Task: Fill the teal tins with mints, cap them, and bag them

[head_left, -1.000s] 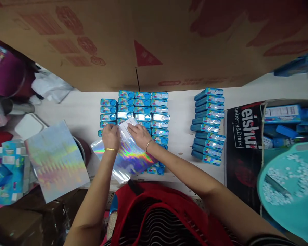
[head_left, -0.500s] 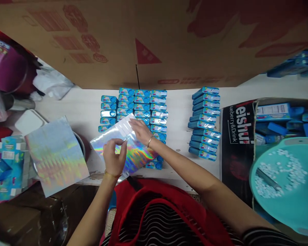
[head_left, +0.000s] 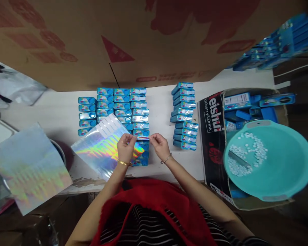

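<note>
Between my two hands a small shiny strip, apparently a holographic sticker [head_left: 143, 138], is stretched level above the blue packs. My left hand [head_left: 125, 147] pinches its left end, and my right hand [head_left: 160, 147] pinches its right end. Under and beside my left wrist lies a holographic sheet [head_left: 96, 150] with pale strips along its upper part. It partly covers rows of small blue packs [head_left: 105, 98] standing close together. A separate column of blue packs [head_left: 186, 118] stands to the right of my hands, several with glossy strips on their ends.
A large cardboard box [head_left: 79, 71] walls off the back. Another holographic sheet [head_left: 33, 171] rests on a round container at left. On the right, a turquoise basin [head_left: 284, 153] with white pellets and a dark tube sits on a black carton [head_left: 213, 136] of blue packs.
My right hand has left the sheet and come down to meet my left hand; both now hold a strip. The view has shifted right.
</note>
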